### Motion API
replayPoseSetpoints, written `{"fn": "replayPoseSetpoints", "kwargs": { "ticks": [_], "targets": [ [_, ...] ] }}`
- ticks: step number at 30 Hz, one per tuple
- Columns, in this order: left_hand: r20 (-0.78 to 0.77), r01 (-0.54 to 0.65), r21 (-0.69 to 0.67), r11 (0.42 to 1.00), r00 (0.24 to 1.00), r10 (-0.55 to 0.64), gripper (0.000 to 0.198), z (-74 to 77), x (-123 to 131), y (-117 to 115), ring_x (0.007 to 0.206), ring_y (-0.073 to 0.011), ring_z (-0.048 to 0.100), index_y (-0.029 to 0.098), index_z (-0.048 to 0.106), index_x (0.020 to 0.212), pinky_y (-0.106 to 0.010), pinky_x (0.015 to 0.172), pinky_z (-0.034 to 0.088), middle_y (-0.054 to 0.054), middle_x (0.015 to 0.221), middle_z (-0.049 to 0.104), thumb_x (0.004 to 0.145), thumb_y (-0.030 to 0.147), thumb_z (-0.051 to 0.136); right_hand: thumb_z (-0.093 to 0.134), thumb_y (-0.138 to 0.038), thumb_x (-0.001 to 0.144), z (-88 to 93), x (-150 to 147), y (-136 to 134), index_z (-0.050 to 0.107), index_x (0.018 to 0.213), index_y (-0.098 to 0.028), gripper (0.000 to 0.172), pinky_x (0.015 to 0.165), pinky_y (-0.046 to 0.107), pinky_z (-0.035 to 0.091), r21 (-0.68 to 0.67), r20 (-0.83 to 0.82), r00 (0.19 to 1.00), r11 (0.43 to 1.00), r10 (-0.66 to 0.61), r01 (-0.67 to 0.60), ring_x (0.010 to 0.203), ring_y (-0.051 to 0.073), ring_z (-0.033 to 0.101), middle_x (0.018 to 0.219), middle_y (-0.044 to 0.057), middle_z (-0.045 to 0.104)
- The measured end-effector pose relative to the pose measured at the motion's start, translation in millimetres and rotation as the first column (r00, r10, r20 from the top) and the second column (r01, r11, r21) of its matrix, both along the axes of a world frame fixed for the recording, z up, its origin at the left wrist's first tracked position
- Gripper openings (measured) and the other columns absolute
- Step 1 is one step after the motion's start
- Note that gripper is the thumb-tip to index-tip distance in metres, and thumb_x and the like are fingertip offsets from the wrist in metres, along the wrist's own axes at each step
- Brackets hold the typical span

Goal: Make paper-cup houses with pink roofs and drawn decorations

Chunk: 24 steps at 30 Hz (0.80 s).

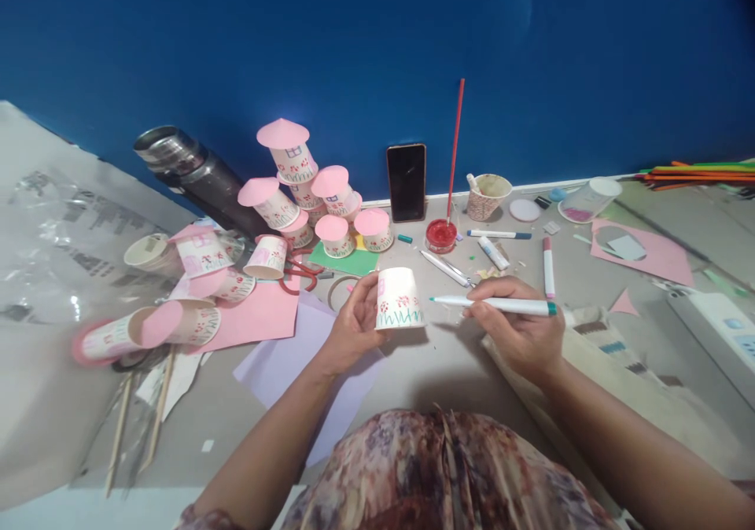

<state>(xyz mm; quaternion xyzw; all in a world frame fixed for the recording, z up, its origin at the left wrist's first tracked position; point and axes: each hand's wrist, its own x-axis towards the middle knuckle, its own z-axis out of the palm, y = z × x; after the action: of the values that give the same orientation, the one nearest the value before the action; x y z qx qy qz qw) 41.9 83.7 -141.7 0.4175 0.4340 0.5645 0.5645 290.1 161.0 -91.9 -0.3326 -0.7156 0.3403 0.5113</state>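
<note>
In my left hand (354,329) is a white paper cup (399,298), held bottom up from its left side. Red flowers, green grass strokes and a bit of pink drawing show on its wall. My right hand (522,329) grips a white marker (513,305) with a green end, its green tip pointing left, a little apart from the cup. Behind the cup, small decorated cups with pink paper cone roofs (293,160) stand stacked. A green paper piece (342,260) lies under some of them.
A black phone (406,184) leans on the blue wall. Nearby are a red paint pot (440,237) with an upright brush (455,152), a patterned cup (488,197) and loose markers (548,266). To the left are a dark flask (206,180), red-handled scissors (300,272) and purple paper (283,357).
</note>
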Motion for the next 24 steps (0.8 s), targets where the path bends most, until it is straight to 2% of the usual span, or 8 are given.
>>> {"fn": "replayPoseSetpoints", "kwargs": {
  "ticks": [5,13,24],
  "targets": [
    [0.042,0.056,-0.03,0.998,0.998,-0.055,0.09,2.9,5.1,-2.0,0.122,-0.0311,0.072,0.032,0.046,0.144,-0.042,0.098,0.058,-0.012,0.139,0.069,0.07,0.033,0.096,0.074,-0.019,0.088,2.2,-1.8,-4.4,0.075,0.092,-0.022,0.005,0.054,0.028,0.055,0.001,-0.036,0.997,0.998,0.069,-0.069,0.059,0.018,0.072,0.072,0.002,0.078],
    [0.016,0.087,-0.036,0.996,0.996,-0.086,0.092,4.5,6.7,-1.4,0.124,-0.0343,0.071,0.03,0.046,0.146,-0.043,0.097,0.058,-0.014,0.135,0.072,0.069,0.037,0.097,0.074,-0.015,0.088,5.6,-2.3,-4.2,0.075,0.092,-0.022,0.008,0.057,0.025,0.056,0.029,-0.041,0.993,0.993,0.114,-0.113,0.062,0.016,0.072,0.074,0.001,0.078],
    [0.094,0.052,-0.077,0.996,0.995,-0.045,0.087,9.1,10.3,-1.9,0.119,-0.0282,0.071,0.028,0.053,0.141,-0.035,0.094,0.056,-0.012,0.135,0.07,0.066,0.025,0.097,0.074,-0.016,0.09,3.8,-2.0,-4.0,0.076,0.091,-0.023,0.007,0.061,0.022,0.057,0.043,-0.029,0.992,0.992,0.122,-0.121,0.063,0.014,0.073,0.076,0.0,0.079]
  ]
}}
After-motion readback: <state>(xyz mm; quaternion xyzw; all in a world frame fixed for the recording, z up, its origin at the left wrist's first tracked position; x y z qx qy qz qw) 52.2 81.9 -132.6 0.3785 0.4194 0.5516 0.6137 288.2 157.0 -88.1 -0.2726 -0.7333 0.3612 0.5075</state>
